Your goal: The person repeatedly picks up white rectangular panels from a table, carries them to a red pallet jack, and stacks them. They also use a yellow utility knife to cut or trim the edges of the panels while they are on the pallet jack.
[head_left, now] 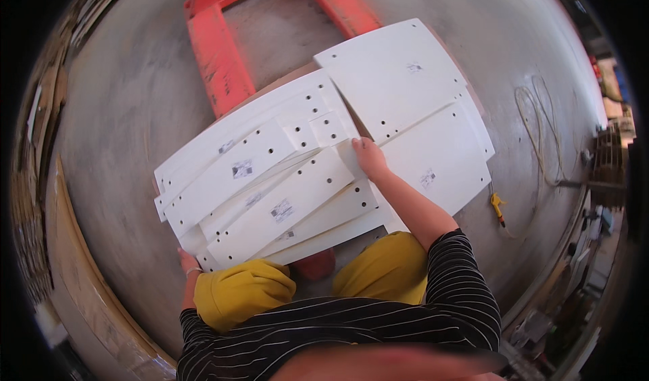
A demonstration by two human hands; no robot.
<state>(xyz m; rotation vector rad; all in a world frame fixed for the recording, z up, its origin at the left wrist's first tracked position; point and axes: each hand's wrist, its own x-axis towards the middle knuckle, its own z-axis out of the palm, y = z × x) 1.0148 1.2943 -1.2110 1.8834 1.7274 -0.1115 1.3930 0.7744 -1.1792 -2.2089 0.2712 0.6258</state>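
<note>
White flat panels (251,213) with dark drilled holes and small printed labels lie overlapped in a low, fanned stack in front of me. My right hand (368,156) is closed at the right end of the narrow panels, its fingers partly hidden at the edge. At the stack's near left corner, my left hand (188,260) grips a panel's end; its fingers are partly out of sight beneath the edge. Wider white panels (399,77) lie to the right, one overlapping another, with a narrow gap beside the narrow ones.
A red pallet jack (218,56) extends its forks under the stack's far side. On the grey concrete floor (135,104) at right lie a yellow air blow gun (497,205) and a looped hose (541,127). Cardboard sheets (81,259) line the left. My yellow-trousered knees (247,290) border the near edge.
</note>
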